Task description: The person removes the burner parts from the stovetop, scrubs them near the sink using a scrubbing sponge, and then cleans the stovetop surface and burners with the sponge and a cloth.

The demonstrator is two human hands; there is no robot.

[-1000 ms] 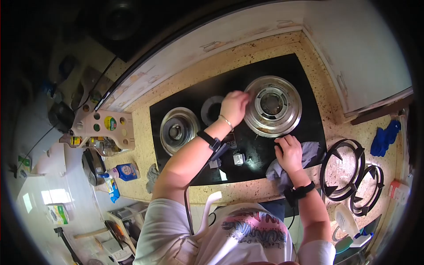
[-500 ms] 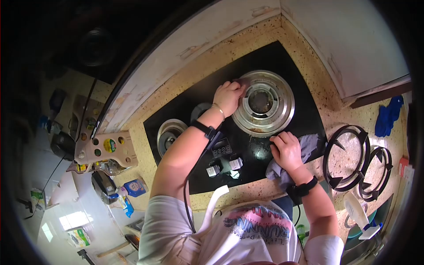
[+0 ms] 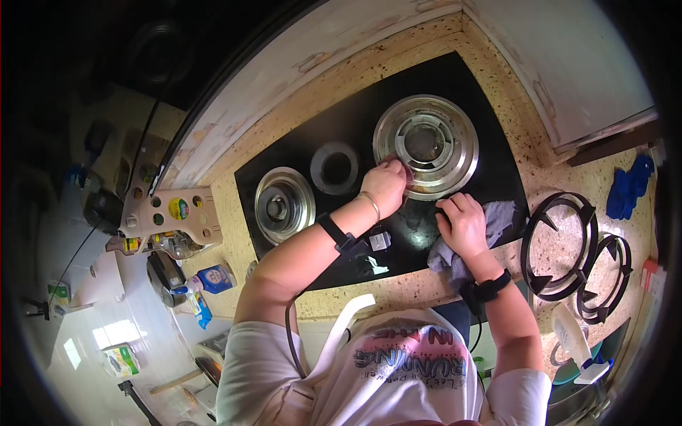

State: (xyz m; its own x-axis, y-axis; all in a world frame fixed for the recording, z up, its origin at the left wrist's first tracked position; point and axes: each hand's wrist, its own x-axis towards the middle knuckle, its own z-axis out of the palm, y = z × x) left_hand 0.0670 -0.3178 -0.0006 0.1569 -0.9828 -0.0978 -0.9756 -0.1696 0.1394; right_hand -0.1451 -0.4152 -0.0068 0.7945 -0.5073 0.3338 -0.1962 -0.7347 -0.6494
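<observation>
My left hand (image 3: 387,188) is closed on a small reddish-purple scouring pad (image 3: 403,170). The pad presses against the front left rim of the large round metal burner (image 3: 465,160) on the black glass cooktop (image 3: 490,99). My right hand (image 3: 463,226) rests by the burner's front edge, fingers curled together and thumb bent in, with nothing visible in it. A grey cloth (image 3: 501,216) lies bunched beneath and beside that hand. Farther left sit a dark ring (image 3: 334,167) and a smaller metal burner (image 3: 305,202). My left forearm hides part of the cooktop's front; one control knob (image 3: 380,241) shows.
Two black pan supports (image 3: 560,287) lie on the speckled counter at right, near blue gloves (image 3: 629,188). A beige holed rack (image 3: 174,209) stands at left, with a blue bottle (image 3: 215,278) nearby. A wall (image 3: 327,57) borders the cooktop's back.
My left hand has slid with the scouring pad from the burner's upper left rim down to its front left. The dark ring is now uncovered. My right hand stays nearly in place.
</observation>
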